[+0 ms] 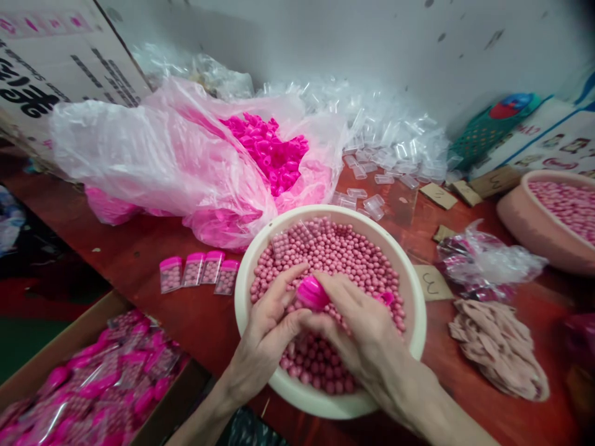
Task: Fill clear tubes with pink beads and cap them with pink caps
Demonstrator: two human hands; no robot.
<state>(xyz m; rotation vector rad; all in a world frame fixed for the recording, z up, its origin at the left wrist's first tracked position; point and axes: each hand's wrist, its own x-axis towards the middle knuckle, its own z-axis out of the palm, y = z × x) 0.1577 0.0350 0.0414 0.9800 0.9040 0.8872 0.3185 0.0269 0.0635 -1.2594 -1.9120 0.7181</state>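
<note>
Head-worn camera, near, looking forward and down from above and behind the gripping left hand [266, 325] and right hand [367, 319], toward the wall [325, 37] beyond them.

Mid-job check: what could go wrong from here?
The bright-pink glossy plastic cap held between the left hand and right hand could slip into the small round pink beads below. Bumping the round cream plastic bowl might disturb the four small clear plastic boxes with pink caps close to its left.
</note>
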